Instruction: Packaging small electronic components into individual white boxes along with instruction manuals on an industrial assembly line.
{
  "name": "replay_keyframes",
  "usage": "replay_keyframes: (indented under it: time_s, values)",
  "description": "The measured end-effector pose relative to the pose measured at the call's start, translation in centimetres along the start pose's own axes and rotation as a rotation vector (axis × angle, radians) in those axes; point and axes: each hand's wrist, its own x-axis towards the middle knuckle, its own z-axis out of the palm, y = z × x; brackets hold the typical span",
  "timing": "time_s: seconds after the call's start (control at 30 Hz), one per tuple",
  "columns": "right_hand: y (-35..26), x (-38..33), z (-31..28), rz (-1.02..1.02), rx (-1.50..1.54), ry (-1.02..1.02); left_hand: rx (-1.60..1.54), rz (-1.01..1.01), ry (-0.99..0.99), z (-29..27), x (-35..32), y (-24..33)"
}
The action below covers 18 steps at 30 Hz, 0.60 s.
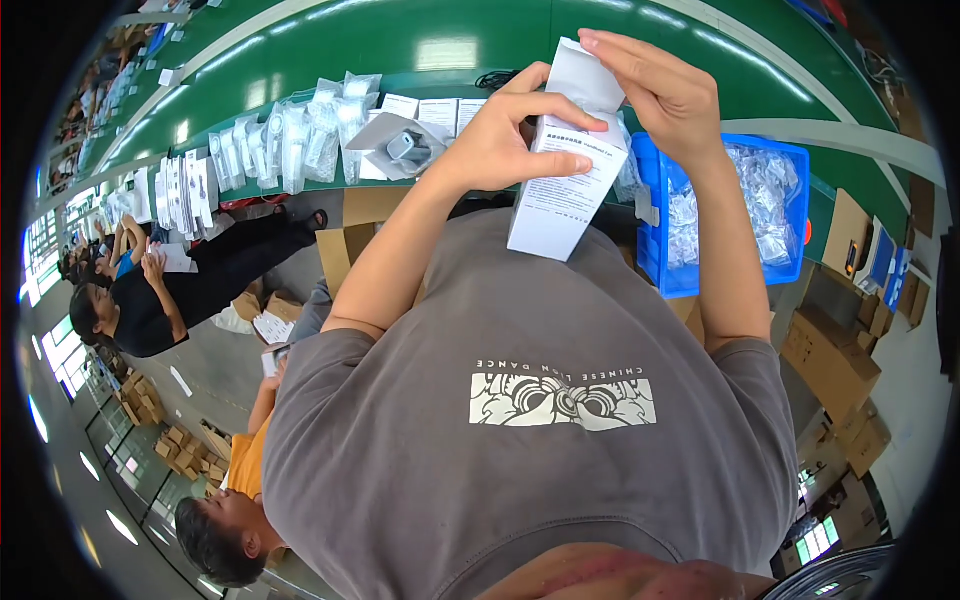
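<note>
Box (562,185) work here: a tall white carton held up in front of the chest, above the green conveyor table (330,40). The left hand (505,140) wraps the carton's upper body, thumb across the front face and fingers curled behind it, gripping firmly. The right hand (665,95) sits at the carton's top, fingertips pinching the raised white end flap (583,75). To close it well, I'd judge the left grip should stay square so the walls don't bow, while the right folds the flap along its crease and tucks it straight in. Right of the carton stands a blue bin (790,160) of clear bagged parts; left of it, rows of plastic pouches (290,140) line the table.
</note>
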Motion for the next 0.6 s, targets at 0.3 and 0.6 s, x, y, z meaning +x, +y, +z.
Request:
replay_keyframes:
  time_s: [0.3, 0.6]
  values:
    - [-2.3, -1.2, 1.0, 0.47, 0.492, -0.106, -0.01, -0.064, 0.047, -0.3, -1.3, -0.7]
    - [-5.0, -1.5, 1.9, 0.705, 0.454, -0.19, -0.244, -0.181, 0.154, 1.0, -2.9, -2.3]
